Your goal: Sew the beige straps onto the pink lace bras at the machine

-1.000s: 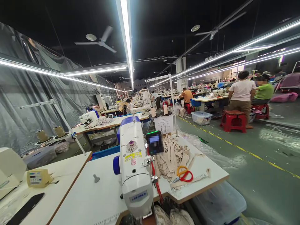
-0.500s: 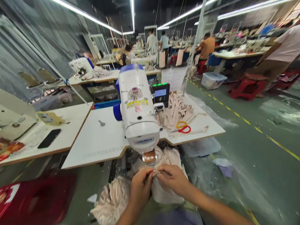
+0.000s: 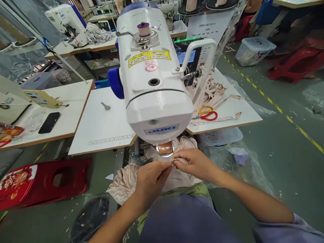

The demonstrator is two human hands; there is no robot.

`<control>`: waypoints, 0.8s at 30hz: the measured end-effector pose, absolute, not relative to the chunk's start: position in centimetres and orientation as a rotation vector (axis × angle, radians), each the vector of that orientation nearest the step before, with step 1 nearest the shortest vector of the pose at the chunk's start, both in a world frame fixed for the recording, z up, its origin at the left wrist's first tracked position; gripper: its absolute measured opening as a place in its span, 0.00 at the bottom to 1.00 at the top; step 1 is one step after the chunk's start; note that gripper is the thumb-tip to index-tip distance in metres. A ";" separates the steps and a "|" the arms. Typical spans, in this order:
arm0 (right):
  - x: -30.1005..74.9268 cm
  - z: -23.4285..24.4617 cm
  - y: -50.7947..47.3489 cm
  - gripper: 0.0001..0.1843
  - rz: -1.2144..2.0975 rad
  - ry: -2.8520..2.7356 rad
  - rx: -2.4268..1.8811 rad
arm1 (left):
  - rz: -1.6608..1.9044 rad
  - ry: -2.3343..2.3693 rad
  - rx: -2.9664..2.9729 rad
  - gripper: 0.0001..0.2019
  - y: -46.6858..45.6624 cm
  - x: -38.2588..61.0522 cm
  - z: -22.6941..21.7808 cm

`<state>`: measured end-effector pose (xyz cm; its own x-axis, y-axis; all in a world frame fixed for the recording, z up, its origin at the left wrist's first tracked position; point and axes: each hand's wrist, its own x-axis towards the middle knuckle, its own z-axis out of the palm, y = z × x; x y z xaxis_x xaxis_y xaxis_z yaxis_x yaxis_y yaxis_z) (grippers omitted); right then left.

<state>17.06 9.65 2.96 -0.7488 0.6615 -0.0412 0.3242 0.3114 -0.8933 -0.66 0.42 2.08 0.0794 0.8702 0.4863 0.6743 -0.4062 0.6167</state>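
Observation:
My left hand (image 3: 151, 179) and my right hand (image 3: 194, 163) meet just below the head of a white sewing machine (image 3: 152, 74). Both pinch a small piece of pale beige lace fabric (image 3: 174, 175) between fingertips, the fingers closed on it. More of the lace (image 3: 124, 182) lies bunched over my lap to the left. A round metal part (image 3: 165, 149) of the machine hangs right above my fingers. The machine stands on a white table (image 3: 101, 125).
Red and yellow scissors (image 3: 207, 114) and a heap of beige straps (image 3: 212, 92) lie on the table's right side. A black phone (image 3: 49, 122) rests on the neighbouring table at left. A red stool (image 3: 43, 180) lies on the floor; a plastic bin (image 3: 254, 50) stands far right.
The view has tipped down from the hall toward my lap and drawn closer to the machine. My hands, out of view a second ago, are now pinching the lace below the machine head.

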 end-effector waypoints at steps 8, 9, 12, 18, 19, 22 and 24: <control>17.4 3.4 10.7 0.09 1.801 -2.195 -0.920 | 1.144 1.564 2.041 0.07 1.1 -0.8 2.2; 17.4 3.5 10.8 0.09 1.794 -2.198 -0.918 | 1.114 1.578 2.018 0.07 1.2 -0.8 2.2; 17.3 3.7 10.9 0.08 1.750 -2.210 -0.907 | 0.975 1.623 2.025 0.08 1.4 -1.0 2.4; 17.4 3.1 10.6 0.07 1.670 -2.244 -0.884 | 0.814 1.675 2.282 0.19 1.5 -1.0 1.7; 17.4 3.0 10.5 0.08 1.583 -2.254 -0.859 | 0.840 1.704 2.297 0.19 1.5 -0.8 1.6; 17.0 3.2 10.6 0.08 1.241 -2.310 -0.800 | 0.887 1.786 2.283 0.19 1.5 -0.5 1.4; 16.3 3.7 11.2 0.07 1.122 -2.356 -0.799 | 0.870 1.860 2.234 0.18 1.8 -0.6 1.4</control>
